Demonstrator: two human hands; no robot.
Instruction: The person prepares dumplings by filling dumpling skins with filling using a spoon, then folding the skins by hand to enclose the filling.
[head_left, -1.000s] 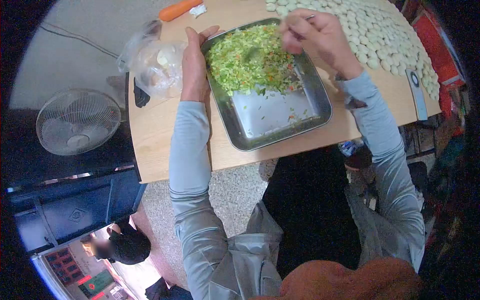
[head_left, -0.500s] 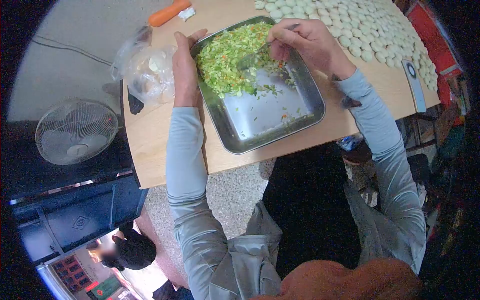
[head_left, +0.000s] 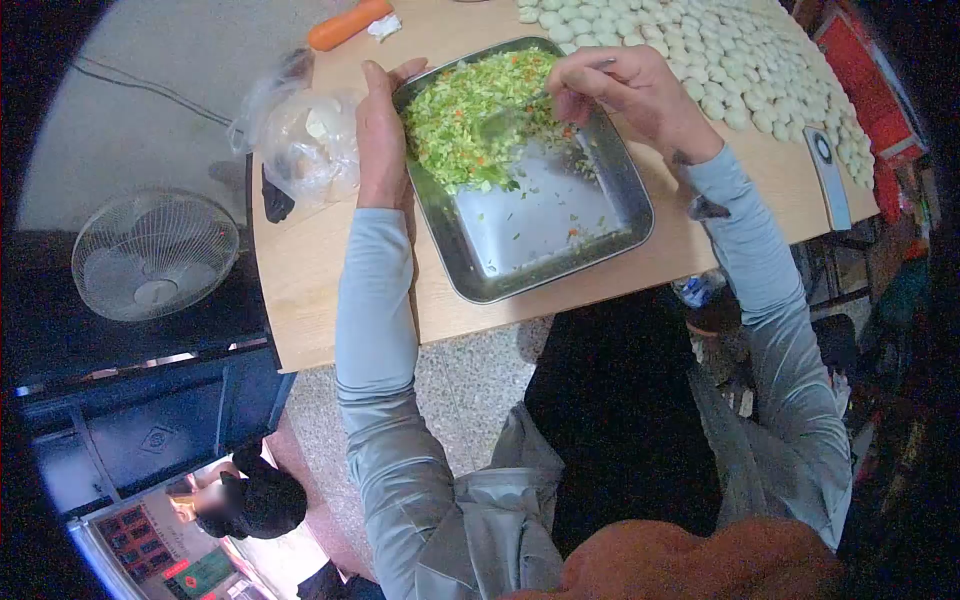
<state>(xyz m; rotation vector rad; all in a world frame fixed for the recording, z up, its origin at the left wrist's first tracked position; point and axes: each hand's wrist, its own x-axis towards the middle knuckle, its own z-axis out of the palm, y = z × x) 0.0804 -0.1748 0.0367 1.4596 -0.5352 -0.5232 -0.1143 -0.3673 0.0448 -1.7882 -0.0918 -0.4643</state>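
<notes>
Head view: the left hand lies uncurled along the left side of a metal tray on the surface; the right hand grips a blurred utensil at chopped vegetables, far inside. Near-left poster writing is illegible.

left hand uncurled, fingers pointing forward; right hand curled tight, both arms outstretched.

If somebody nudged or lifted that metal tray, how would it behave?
The metal tray would probably slide rather than tip, since it looks broad and shallow. Its shiny metal walls suggest it would stay stiff. The chopped vegetables are heaped toward its far end, so that end may feel heavier when lifted.
</notes>
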